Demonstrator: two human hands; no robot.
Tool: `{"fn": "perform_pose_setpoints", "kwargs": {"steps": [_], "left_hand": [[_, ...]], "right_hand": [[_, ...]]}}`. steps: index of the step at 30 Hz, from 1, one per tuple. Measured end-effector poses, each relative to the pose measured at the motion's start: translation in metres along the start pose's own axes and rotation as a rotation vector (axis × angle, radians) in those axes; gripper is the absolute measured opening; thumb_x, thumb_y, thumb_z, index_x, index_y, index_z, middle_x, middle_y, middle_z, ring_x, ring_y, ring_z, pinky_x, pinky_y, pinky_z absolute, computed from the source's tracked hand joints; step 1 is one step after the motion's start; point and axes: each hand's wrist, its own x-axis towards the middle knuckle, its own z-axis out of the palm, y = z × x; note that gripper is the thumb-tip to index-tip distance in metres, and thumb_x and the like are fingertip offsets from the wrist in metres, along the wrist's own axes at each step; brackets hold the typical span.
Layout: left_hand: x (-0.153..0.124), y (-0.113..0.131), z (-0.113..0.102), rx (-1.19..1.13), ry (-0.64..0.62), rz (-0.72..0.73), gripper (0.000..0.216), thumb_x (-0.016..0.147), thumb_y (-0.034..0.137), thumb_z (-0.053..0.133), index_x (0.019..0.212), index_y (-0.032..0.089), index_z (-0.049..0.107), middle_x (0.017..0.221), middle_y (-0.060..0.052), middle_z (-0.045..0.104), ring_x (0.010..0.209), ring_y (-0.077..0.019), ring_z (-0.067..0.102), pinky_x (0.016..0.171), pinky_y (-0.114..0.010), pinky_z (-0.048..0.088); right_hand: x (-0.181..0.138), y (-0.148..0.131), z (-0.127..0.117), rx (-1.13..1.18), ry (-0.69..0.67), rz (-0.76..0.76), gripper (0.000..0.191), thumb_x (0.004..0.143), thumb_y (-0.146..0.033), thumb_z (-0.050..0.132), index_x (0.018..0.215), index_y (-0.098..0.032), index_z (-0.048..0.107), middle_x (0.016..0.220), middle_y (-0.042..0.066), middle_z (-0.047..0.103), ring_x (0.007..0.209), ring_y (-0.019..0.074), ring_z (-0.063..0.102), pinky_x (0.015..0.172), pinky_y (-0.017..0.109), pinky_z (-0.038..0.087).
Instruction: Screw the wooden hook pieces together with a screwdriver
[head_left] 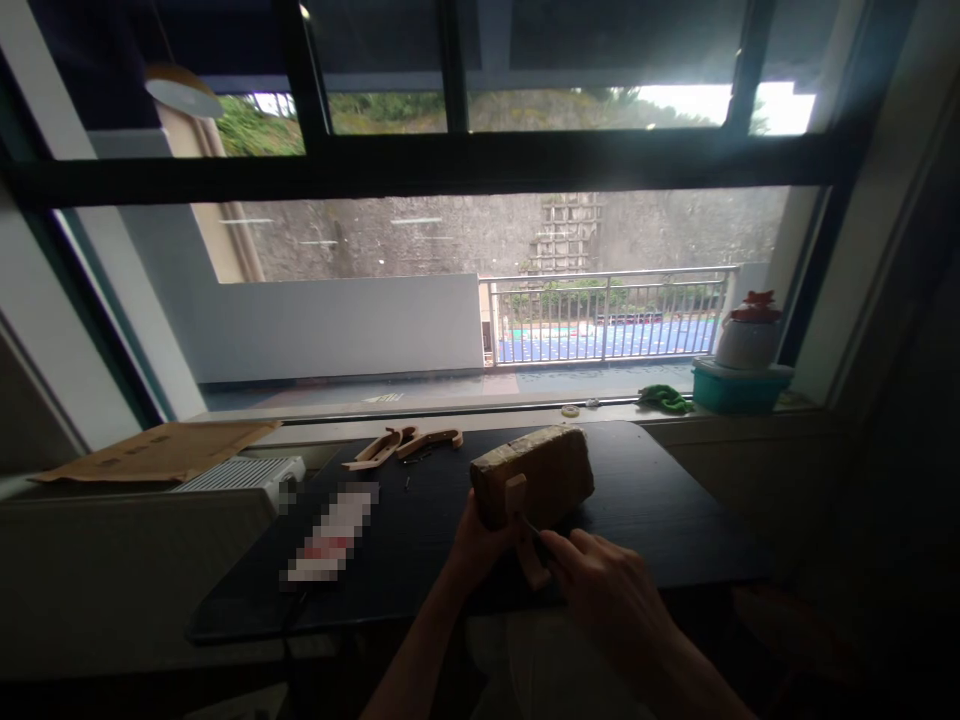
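A brown, rough-edged block stands tilted on the dark table, with a pale curved wooden piece against its near face. My left hand is closed at the block's lower left corner, its thumb against the wooden piece; some of its fingers are hidden. My right hand is closed around a thin dark tool, whose tip meets the wooden piece. The tool looks like a screwdriver, but most of it is covered by the hand. Two more curved wooden pieces lie at the back of the table.
Small dark screws or nails lie near the wooden pieces on the black table. A blurred-out flat item is at left. On the sill are a green cloth-like thing and a teal box. A radiator stands left.
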Motion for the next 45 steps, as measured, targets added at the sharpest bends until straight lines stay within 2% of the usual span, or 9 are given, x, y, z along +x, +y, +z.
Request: {"fn": "perform_pose_setpoints", "kwargs": {"steps": [5,10,13,17,22,31,38,41,45], "left_hand": [[0.0,0.004,0.0,0.001,-0.012,-0.006,0.06,0.056,0.028,0.082,0.105,0.02,0.049,0.095,-0.002,0.066,0.09,-0.0246,0.062,0.077,-0.034,0.05],[-0.002,0.007,0.001,-0.007,-0.014,-0.007,0.059,0.055,0.029,0.081,0.104,0.019,0.049,0.094,-0.001,0.066,0.089,-0.024,0.062,0.076,-0.033,0.05],[-0.003,0.007,0.001,-0.004,-0.012,-0.001,0.059,0.056,0.028,0.081,0.105,0.019,0.049,0.094,-0.002,0.066,0.089,-0.0242,0.062,0.076,-0.033,0.05],[-0.003,0.007,0.001,0.01,-0.002,0.013,0.06,0.056,0.029,0.081,0.107,0.019,0.049,0.096,-0.002,0.066,0.091,-0.0248,0.062,0.077,-0.034,0.05],[-0.003,0.006,0.0,0.018,-0.003,-0.001,0.059,0.057,0.029,0.081,0.105,0.019,0.049,0.094,-0.002,0.066,0.089,-0.0242,0.062,0.076,-0.034,0.05],[-0.003,0.005,0.001,0.006,-0.019,-0.001,0.062,0.056,0.03,0.081,0.107,0.019,0.047,0.098,-0.003,0.065,0.092,-0.0253,0.062,0.076,-0.033,0.051],[-0.004,0.008,0.002,0.0,-0.002,0.016,0.059,0.057,0.029,0.081,0.105,0.02,0.049,0.096,-0.002,0.066,0.092,-0.0242,0.062,0.077,-0.033,0.05],[-0.003,0.008,0.002,0.001,0.005,0.009,0.058,0.055,0.028,0.081,0.103,0.019,0.05,0.093,-0.001,0.066,0.088,-0.0235,0.062,0.076,-0.032,0.05],[-0.003,0.008,0.002,-0.005,0.006,0.002,0.058,0.055,0.028,0.081,0.103,0.019,0.049,0.091,-0.001,0.066,0.087,-0.0228,0.062,0.074,-0.032,0.051]], "right_hand": [[0.011,-0.008,-0.002,-0.007,-0.03,-0.017,0.023,0.088,-0.014,0.047,0.102,-0.017,0.066,0.07,0.002,0.064,0.059,0.0182,0.062,0.051,0.027,0.036],[0.002,-0.013,0.01,0.4,0.011,0.352,0.026,0.093,-0.028,0.041,0.104,-0.021,0.063,0.088,0.004,0.072,0.078,0.0191,0.068,0.064,0.026,0.044],[-0.003,-0.012,0.013,0.485,-0.018,0.454,0.028,0.093,-0.031,0.039,0.108,-0.022,0.061,0.088,0.003,0.073,0.078,0.0204,0.068,0.065,0.028,0.046],[0.002,-0.007,0.001,0.425,-0.042,0.339,0.035,0.086,-0.022,0.048,0.119,-0.023,0.054,0.098,0.003,0.071,0.076,0.0188,0.068,0.065,0.027,0.046],[0.008,-0.006,-0.009,0.254,-0.044,0.063,0.027,0.093,-0.022,0.039,0.098,-0.019,0.066,0.087,0.007,0.07,0.076,0.0205,0.066,0.062,0.027,0.044],[-0.006,-0.005,0.022,0.703,0.071,0.487,0.034,0.094,-0.043,0.037,0.099,-0.02,0.063,0.082,0.003,0.071,0.067,0.0178,0.065,0.062,0.027,0.046],[-0.005,-0.001,0.003,0.466,-0.068,0.205,0.028,0.089,-0.026,0.045,0.111,-0.025,0.061,0.103,0.004,0.068,0.086,0.0199,0.066,0.07,0.028,0.048],[-0.005,0.001,0.002,0.349,-0.083,0.094,0.033,0.089,-0.017,0.039,0.112,-0.024,0.063,0.09,0.005,0.069,0.079,0.02,0.066,0.067,0.029,0.047],[-0.009,0.006,0.019,0.524,-0.011,0.214,0.032,0.092,-0.025,0.04,0.115,-0.02,0.061,0.102,0.008,0.069,0.088,0.0208,0.066,0.075,0.03,0.049]]}}
